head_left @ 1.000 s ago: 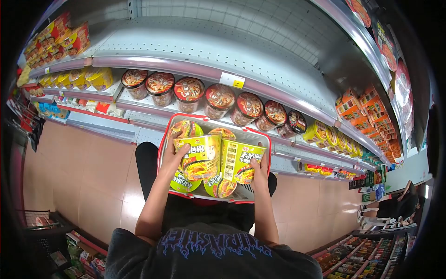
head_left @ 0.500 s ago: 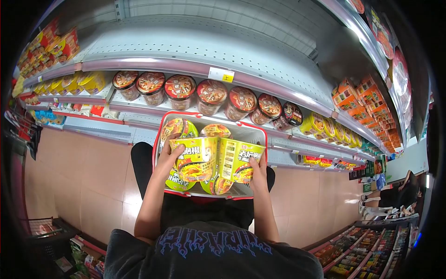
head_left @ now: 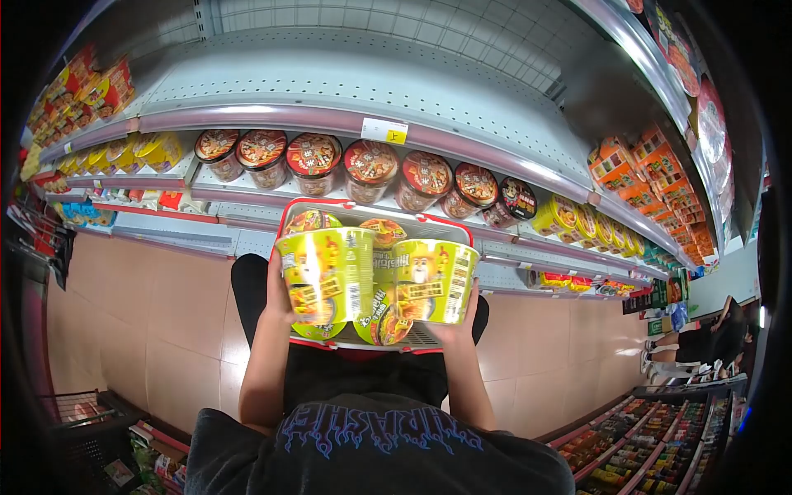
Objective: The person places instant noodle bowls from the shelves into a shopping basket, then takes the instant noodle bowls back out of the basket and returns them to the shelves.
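Observation:
My left hand [head_left: 279, 290] grips a yellow-green instant noodle cup [head_left: 328, 276] from its left side, most of the fingers hidden behind it. A second yellow-green noodle cup [head_left: 431, 280] is held in my right hand [head_left: 459, 320], which wraps its lower right side. Both cups are held over a pale shopping basket [head_left: 290, 209] with a red rim. Inside the basket sit several more noodle cups, among them one with a green lid [head_left: 382, 318] between the two held cups. The held cups partly cover those below.
Red-lidded noodle tubs [head_left: 371, 169] stand in a row on the shelf just past the basket. Above them juts a perforated shelf [head_left: 330, 70] with a price tag [head_left: 384, 130]. Yellow cups [head_left: 577, 227] continue rightward. Another person [head_left: 701, 342] is far right, beside a display rack [head_left: 643, 441].
Both cups have been turned in my hands, so different printed sides face up. The left cup has shifted left and up, and my fingers have moved to the cups' outer sides.

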Motion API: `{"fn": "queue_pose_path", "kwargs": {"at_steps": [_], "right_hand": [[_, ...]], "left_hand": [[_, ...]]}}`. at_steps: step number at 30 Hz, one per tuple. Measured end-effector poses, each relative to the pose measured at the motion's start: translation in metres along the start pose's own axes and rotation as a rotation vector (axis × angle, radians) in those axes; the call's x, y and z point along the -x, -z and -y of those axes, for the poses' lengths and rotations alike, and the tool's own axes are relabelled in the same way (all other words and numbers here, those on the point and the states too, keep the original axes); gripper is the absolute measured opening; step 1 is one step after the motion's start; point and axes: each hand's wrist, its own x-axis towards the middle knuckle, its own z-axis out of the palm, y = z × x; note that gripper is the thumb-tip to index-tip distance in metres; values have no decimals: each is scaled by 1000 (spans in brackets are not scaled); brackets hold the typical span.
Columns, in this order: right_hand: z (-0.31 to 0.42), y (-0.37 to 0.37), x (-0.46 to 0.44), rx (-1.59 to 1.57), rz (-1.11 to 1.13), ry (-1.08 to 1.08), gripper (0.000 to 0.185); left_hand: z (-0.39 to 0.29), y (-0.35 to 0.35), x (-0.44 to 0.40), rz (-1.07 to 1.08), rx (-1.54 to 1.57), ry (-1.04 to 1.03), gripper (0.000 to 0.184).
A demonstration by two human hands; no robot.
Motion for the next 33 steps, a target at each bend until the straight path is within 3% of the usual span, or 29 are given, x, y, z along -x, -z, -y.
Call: {"fn": "queue_pose_path", "kwargs": {"at_steps": [3,8,11,12,14,17,20,24,28,33], "right_hand": [[-3,8,-2,-63,63,-50,70],[-6,49,-16,-331,99,-247,69],[-21,-4,-4,-445,330,-352,70],[-21,-2,-6,-228,295,-368,57],[-25,-3,-9,-285,342,-398,58],[-33,-5,-9,-342,350,-402,59],[-39,-8,-1,-390,376,-405,59],[-47,2,3,-326,436,-370,62],[-54,-3,7,-496,480,-448,62],[-59,-8,19,-485,282,-386,61]], "left_hand": [[-1,2,-6,124,273,-53,66],[4,-2,-14,150,313,-75,65],[13,-2,-19,110,270,-55,64],[18,-2,-20,83,244,-38,64],[30,-6,-17,48,221,36,64],[44,-27,-2,239,414,350,60],[60,-10,-4,48,553,480,54],[51,-46,6,124,605,482,49],[49,-56,11,156,709,527,47],[61,-47,16,208,898,590,41]]}}
